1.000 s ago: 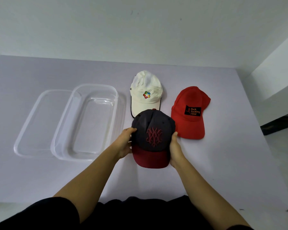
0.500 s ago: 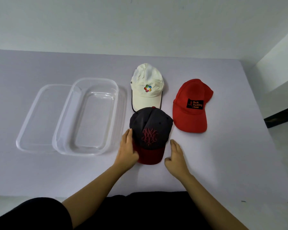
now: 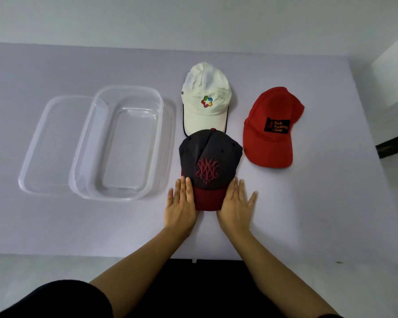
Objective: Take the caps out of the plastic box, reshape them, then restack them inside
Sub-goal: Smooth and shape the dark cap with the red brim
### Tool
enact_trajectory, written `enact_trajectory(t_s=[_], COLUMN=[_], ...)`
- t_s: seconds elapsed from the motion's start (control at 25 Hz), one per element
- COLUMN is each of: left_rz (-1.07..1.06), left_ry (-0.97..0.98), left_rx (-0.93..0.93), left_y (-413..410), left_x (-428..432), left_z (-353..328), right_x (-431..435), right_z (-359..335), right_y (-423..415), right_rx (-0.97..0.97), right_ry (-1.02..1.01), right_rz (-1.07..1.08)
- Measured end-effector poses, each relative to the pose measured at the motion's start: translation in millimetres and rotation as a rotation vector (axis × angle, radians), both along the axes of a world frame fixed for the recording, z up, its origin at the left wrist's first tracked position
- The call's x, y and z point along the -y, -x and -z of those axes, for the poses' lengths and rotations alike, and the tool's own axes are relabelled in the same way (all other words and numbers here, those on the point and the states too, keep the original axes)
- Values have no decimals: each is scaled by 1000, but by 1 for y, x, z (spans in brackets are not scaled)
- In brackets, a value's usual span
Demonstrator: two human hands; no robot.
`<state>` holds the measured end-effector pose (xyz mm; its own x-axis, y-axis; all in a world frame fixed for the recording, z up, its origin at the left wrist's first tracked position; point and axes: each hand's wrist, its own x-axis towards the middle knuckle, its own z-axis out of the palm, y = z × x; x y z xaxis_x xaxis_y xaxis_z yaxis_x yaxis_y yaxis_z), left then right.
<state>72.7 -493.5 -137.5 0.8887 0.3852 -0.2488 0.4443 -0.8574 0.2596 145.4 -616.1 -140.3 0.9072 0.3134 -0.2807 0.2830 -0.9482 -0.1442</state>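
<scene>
Three caps lie on the pale table. A dark grey cap (image 3: 210, 161) with a maroon brim and maroon emblem sits nearest me, its crown overlapping the brim of a white cap (image 3: 206, 104) behind it. A red cap (image 3: 272, 127) with a black patch rests to the right. The clear plastic box (image 3: 122, 143) stands to the left with nothing in it. My left hand (image 3: 180, 203) lies flat on the table against the maroon brim's left side. My right hand (image 3: 236, 203) lies flat against its right side. Both have fingers stretched out and hold nothing.
The box's clear lid (image 3: 46, 145) lies flat beside the box on its left, partly under it. The table's front edge (image 3: 55, 254) runs just below my forearms. A white wall corner and a dark gap are at the far right.
One second ago both hands gripped the dark cap's sides. They let go, dropped to the table and now lie flat beside the brim.
</scene>
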Motion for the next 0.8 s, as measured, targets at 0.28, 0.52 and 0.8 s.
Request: enact_trajectory(t_s=[0.28, 0.52, 0.8], left_rz=[-113, -138, -161], left_ry=[-16, 32, 284], left_rx=[-181, -121, -24], left_y=[-13, -14, -14], left_x=[-3, -3, -9], left_z=[-6, -10, -11], right_x=[-7, 1, -2], right_z=[-24, -20, -14], right_y=[-10, -11, -4], right_rx=[0, -34, -167], right_ry=[-168, -139, -321], right_rz=[-146, -150, -116])
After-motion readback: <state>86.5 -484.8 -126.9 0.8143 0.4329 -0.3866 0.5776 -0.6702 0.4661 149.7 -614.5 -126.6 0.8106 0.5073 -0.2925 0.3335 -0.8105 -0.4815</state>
